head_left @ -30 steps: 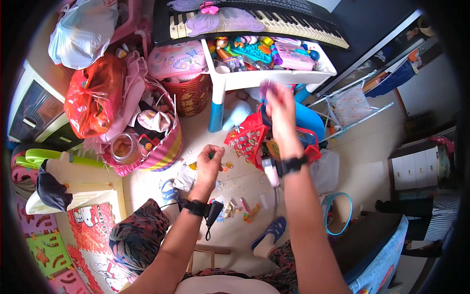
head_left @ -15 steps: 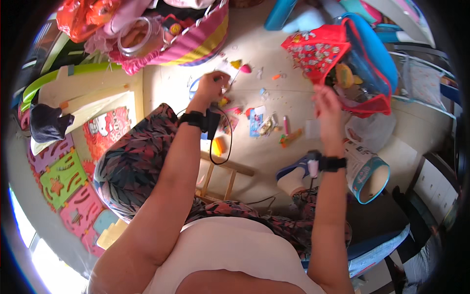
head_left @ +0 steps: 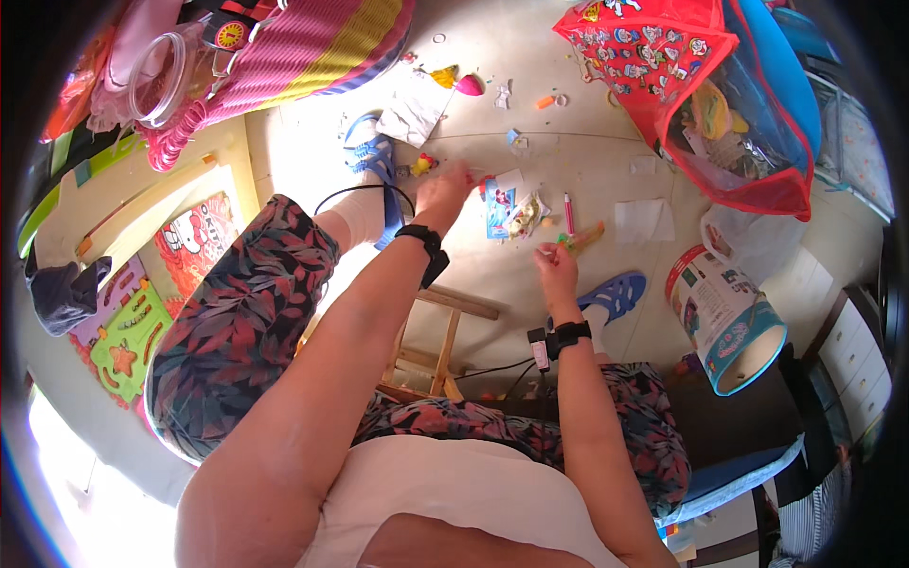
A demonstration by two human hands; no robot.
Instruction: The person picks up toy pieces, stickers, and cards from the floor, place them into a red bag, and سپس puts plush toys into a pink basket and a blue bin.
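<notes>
My left hand [head_left: 445, 197] reaches low over the floor, its fingertips smeared by motion beside a small red item. Next to it lie a blue picture card [head_left: 500, 206] and a small clear packet [head_left: 527, 216]. My right hand [head_left: 557, 275] is closer to me, thumb and fingers pinched together; what is in them, if anything, is too small to make out. Just beyond that hand are a pink pencil-like stick [head_left: 568, 214] and an orange-and-green piece [head_left: 585, 237]. A small yellow-and-red toy [head_left: 422, 165] lies left of my left hand.
At the right stand a red-and-clear zip bag [head_left: 748, 194] with things inside and a tipped cardboard tub [head_left: 724, 322]. A striped pink-yellow basket [head_left: 303, 57] is at far left. White paper [head_left: 415, 106], a paper square [head_left: 644, 221] and small bits litter the floor. A wooden stool [head_left: 445, 341] stands between my legs.
My right hand has left the red bag and come nearer to me and leftward. My left hand has moved right, toward the blue card. The view has shifted too.
</notes>
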